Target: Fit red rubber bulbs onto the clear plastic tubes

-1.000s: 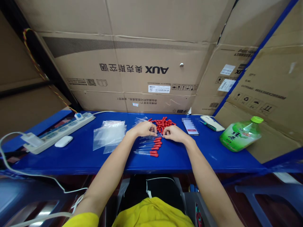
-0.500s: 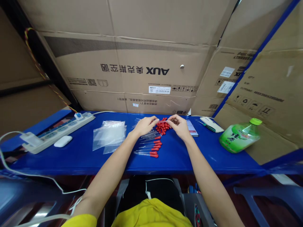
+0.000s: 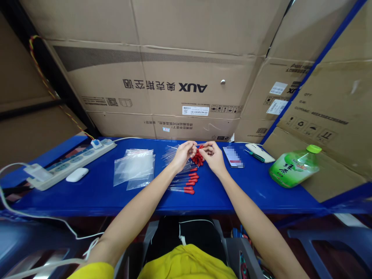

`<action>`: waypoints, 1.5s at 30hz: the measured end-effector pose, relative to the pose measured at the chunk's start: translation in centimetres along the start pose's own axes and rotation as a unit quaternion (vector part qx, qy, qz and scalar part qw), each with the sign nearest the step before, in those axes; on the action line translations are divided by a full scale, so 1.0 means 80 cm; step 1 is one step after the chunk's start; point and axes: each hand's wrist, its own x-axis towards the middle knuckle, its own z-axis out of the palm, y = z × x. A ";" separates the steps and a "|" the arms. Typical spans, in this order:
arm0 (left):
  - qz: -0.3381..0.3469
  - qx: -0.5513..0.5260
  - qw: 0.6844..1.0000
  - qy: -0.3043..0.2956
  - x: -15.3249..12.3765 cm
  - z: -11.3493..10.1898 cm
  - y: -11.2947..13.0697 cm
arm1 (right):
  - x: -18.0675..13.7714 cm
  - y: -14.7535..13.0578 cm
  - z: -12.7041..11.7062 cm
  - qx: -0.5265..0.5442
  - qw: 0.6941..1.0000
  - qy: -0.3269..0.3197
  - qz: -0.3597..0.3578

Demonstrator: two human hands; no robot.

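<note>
Over the blue shelf, my left hand and my right hand are raised close together, fingers pinched. Between them I hold a thin clear dropper tube and a red rubber bulb, though which hand has which part is hard to tell. Directly behind and under the hands lies a pile of loose red bulbs. Nearer to me, several finished droppers with red bulbs lie side by side in a row. Bare glass tubes lie left of my left hand.
A stack of clear plastic bags lies left of the droppers. Farther left are a white power strip and a small white case. A phone, a pen on a white object and a green bottle lie right. Cardboard boxes wall the back.
Both hands lifted from the row of droppers to the bulb pile, then drew together above it, pinching a tube and a bulb.
</note>
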 end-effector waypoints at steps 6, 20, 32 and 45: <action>0.015 0.077 0.997 0.021 0.002 -0.004 0.000 | 0.005 0.005 -0.004 0.017 1.000 0.020 0.001; -0.144 -0.156 0.973 -0.092 -0.012 0.008 0.016 | 0.002 0.012 0.003 0.022 1.000 0.006 0.005; -0.032 -0.203 0.978 -0.040 -0.006 -0.008 0.023 | 0.015 0.021 -0.050 -0.320 0.941 0.109 0.011; -0.041 -0.302 0.950 -0.063 -0.007 -0.009 0.028 | 0.019 0.062 -0.045 -0.358 0.933 -0.007 -0.034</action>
